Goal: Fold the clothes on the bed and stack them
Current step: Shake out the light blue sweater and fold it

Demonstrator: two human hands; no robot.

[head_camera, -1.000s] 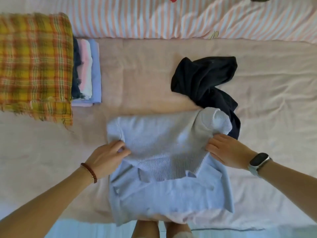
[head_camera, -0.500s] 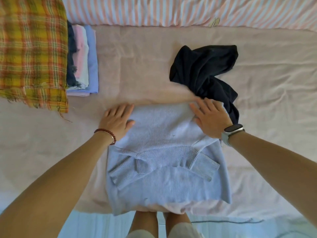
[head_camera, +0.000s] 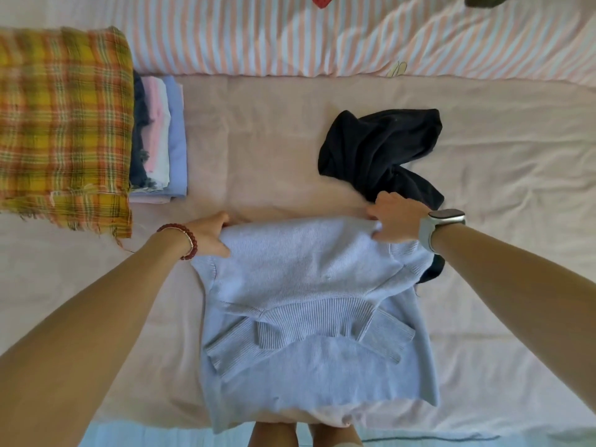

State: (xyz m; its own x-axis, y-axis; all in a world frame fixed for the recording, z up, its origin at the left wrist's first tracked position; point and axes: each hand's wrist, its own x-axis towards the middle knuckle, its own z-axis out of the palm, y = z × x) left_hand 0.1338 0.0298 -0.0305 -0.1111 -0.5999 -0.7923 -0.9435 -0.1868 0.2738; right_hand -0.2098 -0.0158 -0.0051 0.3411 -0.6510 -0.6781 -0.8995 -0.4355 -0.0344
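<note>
A pink sheet (head_camera: 258, 130) covers the bed, a striped duvet (head_camera: 258, 37) bunched beyond it. One pale blue sweater (head_camera: 309, 279) lies at the near edge, half-folded, long axis running away from the person. Left hand (head_camera: 209, 235) and right hand (head_camera: 395, 221) each grip a far corner. One dark garment (head_camera: 380, 150) lies crumpled beyond the sweater's right corner; one folded stack (head_camera: 161, 137), topped by plaid cloth (head_camera: 64, 124), sits far left.

Matt ribbed-knit sweater (head_camera: 309, 279) (soft cloth), rumpled cotton-like sheet (head_camera: 258, 140)
</note>
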